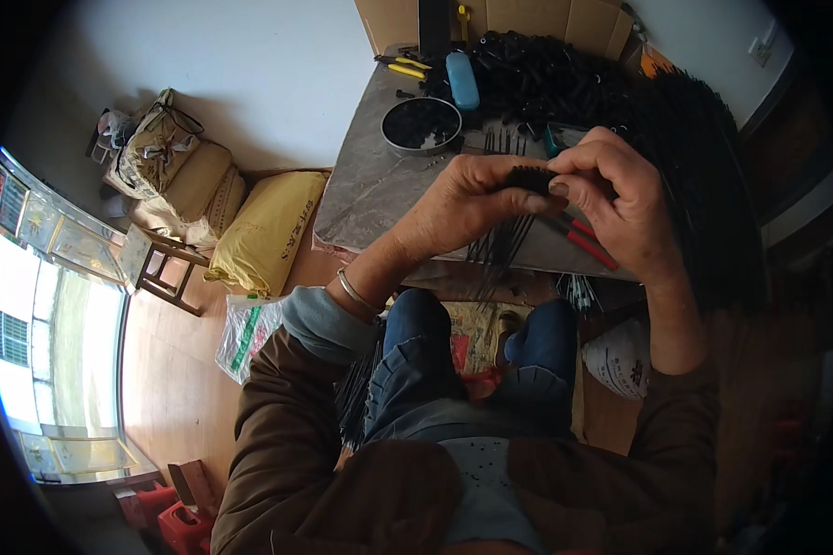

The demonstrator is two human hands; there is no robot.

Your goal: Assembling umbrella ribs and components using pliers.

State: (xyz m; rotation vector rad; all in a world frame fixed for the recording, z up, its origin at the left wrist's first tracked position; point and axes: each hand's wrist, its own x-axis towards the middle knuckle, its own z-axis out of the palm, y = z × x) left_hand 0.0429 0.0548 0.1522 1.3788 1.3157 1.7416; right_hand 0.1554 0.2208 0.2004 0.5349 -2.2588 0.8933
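Observation:
In front of my chest, above the table's near edge, both hands meet at a small black toothed piece (529, 178). My left hand (465, 202) grips it between thumb and fingers. A bunch of long thin black strips (502, 248) hangs below that hand, with some ends poking up above it. My right hand (622, 205) is closed in a pinch at the piece's right end. Whether a smaller part sits between those fingertips is hidden. Under the hands, red-handled pliers (590, 248) lie on the table.
A round bowl (385, 137) of small black parts stands on the grey table (352, 190). Behind it are a blue case (462, 81), yellow-handled pliers (405, 67) and a heap of black parts (551, 79). Long black strips (699, 157) pile up at right. A yellow sack (273, 231) leans at left.

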